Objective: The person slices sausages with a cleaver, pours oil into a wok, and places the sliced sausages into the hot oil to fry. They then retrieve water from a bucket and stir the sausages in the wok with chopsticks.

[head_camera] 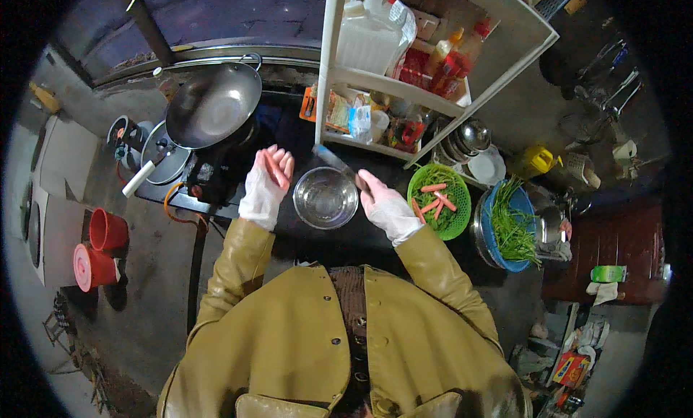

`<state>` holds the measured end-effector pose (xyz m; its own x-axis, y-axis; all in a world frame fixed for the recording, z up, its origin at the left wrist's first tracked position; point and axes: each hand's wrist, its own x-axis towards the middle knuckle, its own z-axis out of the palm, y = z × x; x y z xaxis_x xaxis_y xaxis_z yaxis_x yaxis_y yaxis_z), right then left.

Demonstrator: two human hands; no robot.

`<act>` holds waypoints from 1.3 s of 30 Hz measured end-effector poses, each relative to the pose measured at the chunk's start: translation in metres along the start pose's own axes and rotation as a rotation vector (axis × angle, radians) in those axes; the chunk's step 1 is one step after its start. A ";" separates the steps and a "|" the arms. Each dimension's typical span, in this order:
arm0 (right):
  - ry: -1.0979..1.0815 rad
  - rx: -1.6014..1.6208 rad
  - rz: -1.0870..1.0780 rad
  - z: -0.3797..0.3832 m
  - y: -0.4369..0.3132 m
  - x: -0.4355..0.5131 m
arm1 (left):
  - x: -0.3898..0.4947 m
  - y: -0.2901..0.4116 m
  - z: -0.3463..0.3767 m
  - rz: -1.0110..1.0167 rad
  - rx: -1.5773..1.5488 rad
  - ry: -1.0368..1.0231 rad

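Observation:
My left hand (268,186), in a thin clear glove, holds a pink sausage (276,170) across the upturned palm, left of the glass bowl. In my right hand (381,201), gloved too, is a knife (337,162) whose blade points up and left over the bowl's far rim. The clear glass bowl (325,223) stands on the black counter between both hands, and I see no food in it. To the right, a green plastic colander (459,209) holds leafy greens (425,180) with several sausages (433,188) on top.
A wok (214,106) sits on the gas stove at the back left, near a glass lid (162,161) and a white-handled utensil (139,180). A white shelf (390,81) with bottles rises behind the bowl. Right of the colander stands a blue basin (490,201) of long greens.

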<state>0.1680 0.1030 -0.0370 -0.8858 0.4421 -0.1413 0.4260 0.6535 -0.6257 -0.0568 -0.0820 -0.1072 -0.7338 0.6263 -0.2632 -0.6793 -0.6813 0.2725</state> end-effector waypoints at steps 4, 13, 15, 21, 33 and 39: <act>-0.240 -0.395 0.206 0.050 0.031 0.004 | -0.038 0.006 -0.058 -0.156 0.090 0.186; -0.175 -0.261 0.361 0.122 0.056 0.034 | -0.076 -0.007 -0.046 -0.278 0.602 0.347; -0.146 -0.243 0.404 0.124 0.052 0.038 | -0.074 -0.016 -0.028 -0.351 0.647 0.326; -0.067 -0.259 0.174 0.128 0.079 0.014 | -0.055 -0.091 0.037 -0.503 0.840 0.006; -0.054 0.105 0.465 0.099 0.154 -0.076 | 0.012 -0.349 0.089 -0.659 0.811 -0.210; 0.221 0.506 0.477 0.121 0.200 -0.053 | 0.010 -0.322 0.083 -0.286 1.642 -0.471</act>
<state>0.2775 0.1357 -0.2476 -0.5446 0.7562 -0.3628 0.5717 0.0182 -0.8203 0.1534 0.1750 -0.1210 -0.3344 0.9003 -0.2785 0.1418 0.3402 0.9296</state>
